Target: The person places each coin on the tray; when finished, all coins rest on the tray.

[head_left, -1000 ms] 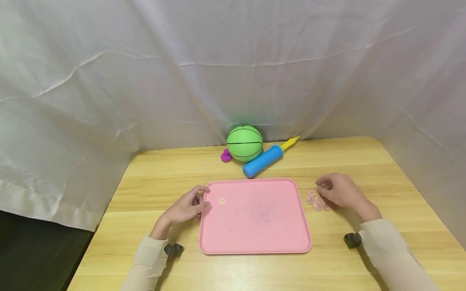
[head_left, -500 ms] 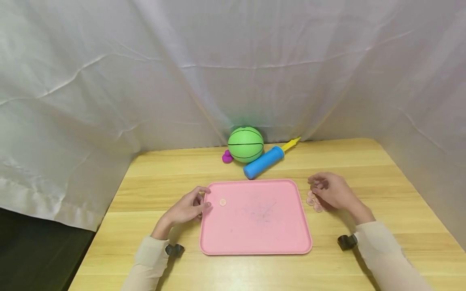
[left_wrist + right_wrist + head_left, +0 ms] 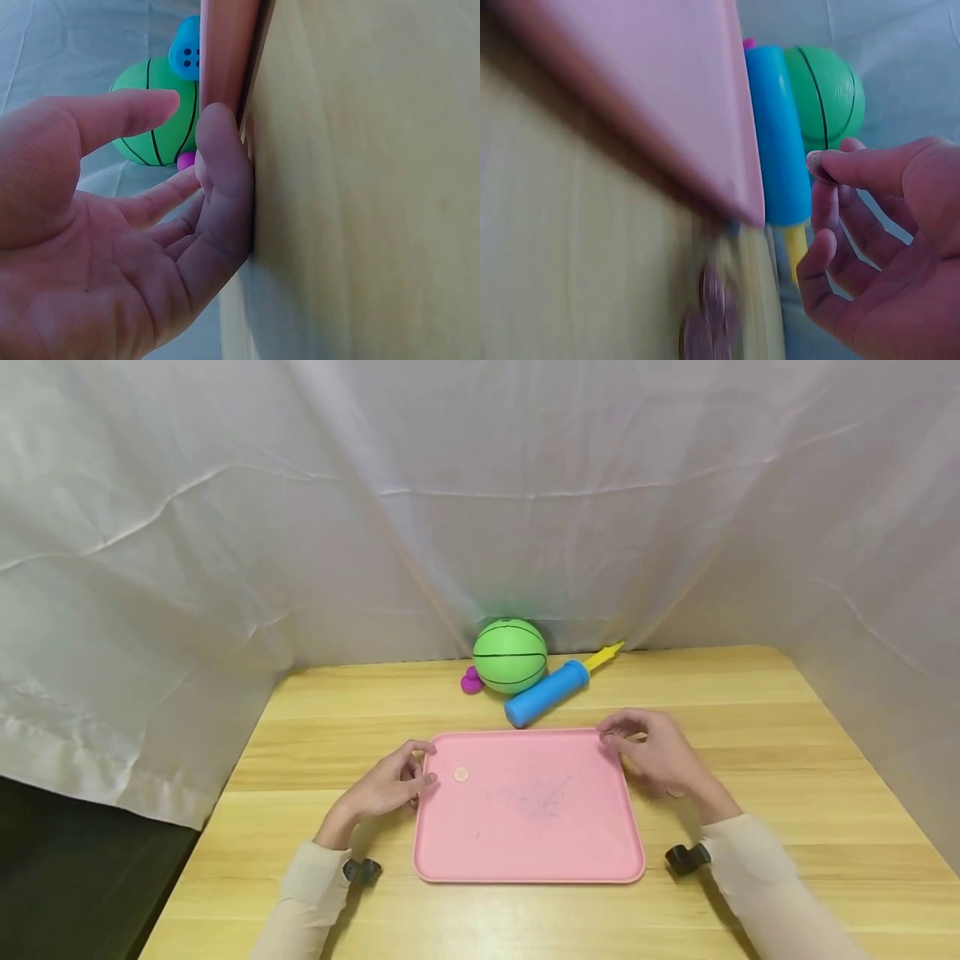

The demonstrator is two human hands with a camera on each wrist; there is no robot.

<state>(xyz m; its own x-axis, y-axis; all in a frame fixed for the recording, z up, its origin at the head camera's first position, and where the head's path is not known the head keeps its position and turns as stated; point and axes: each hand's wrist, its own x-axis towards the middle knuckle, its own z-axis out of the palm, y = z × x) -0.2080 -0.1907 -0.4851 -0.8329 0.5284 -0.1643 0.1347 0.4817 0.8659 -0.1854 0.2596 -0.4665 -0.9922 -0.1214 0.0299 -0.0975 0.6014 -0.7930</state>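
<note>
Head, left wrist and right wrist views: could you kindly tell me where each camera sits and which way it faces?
Head: worn on the head, facing forward and down at the pink tray; left hand, right hand and sleeves show.
Left wrist: on that wrist, facing the tray's edge and green ball; the left hand shows.
Right wrist: on that wrist, facing a small disc pinched in the right hand.
Shared: both wrist views show the ball and blue pump.
</note>
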